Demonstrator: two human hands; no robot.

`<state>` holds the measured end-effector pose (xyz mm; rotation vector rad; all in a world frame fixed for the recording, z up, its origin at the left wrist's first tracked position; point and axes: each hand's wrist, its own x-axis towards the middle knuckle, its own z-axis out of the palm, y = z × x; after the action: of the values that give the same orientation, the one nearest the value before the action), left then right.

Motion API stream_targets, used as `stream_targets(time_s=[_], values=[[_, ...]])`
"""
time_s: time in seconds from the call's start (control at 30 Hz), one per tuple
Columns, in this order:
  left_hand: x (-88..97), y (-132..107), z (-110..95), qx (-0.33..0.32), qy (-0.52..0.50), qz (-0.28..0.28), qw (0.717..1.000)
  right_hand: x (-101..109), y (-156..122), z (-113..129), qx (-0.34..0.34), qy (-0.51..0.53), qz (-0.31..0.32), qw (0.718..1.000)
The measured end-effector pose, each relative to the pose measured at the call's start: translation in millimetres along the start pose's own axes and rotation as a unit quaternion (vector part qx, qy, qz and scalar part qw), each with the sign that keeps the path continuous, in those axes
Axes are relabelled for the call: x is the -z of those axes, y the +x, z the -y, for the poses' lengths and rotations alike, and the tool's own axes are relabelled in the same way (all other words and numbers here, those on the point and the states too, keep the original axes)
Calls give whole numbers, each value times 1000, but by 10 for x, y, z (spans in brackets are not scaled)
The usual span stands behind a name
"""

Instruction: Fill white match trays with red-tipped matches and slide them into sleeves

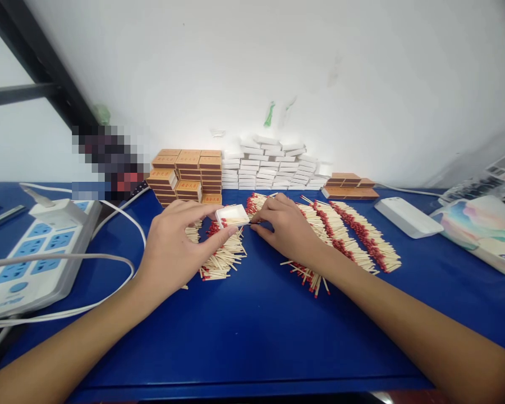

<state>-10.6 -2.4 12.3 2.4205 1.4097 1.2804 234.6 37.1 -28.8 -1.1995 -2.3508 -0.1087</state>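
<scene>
Between thumb and fingers, my left hand (pixel 170 233) grips a small white matchbox tray (pixel 234 215), tilted so its inside shows. A few red match heads appear at its near left edge; whether they lie inside is unclear. My right hand (pixel 286 224) is curled just right of the tray, its fingertips pinched low by the matches. What those fingers hold, if anything, is hidden. Red-tipped matches (pixel 225 255) lie in a heap below the tray. More matches (pixel 362 235) spread in rows right of my right hand, and a loose pile (pixel 309 275) lies under its wrist.
Along the wall stand stacked orange-brown matchboxes (pixel 189 174), piled white trays (pixel 265 165) and a lower matchbox stack (pixel 349 185). A power strip (pixel 37 252) with white cables occupies the left. To the right are a white box-shaped object (pixel 408 217) and a colourful flat packet (pixel 480 230).
</scene>
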Motion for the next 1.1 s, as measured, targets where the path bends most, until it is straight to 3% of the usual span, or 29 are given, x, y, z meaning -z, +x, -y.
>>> stream_targets(time_s=[0.73,1.1], values=[[9,0,-17,-4,0,0,1000,-3,-9,-12,6,10,-5,1000],[7,1,-11,-7,3,-1,1000,50,-14,-31,2,2,31,1000]])
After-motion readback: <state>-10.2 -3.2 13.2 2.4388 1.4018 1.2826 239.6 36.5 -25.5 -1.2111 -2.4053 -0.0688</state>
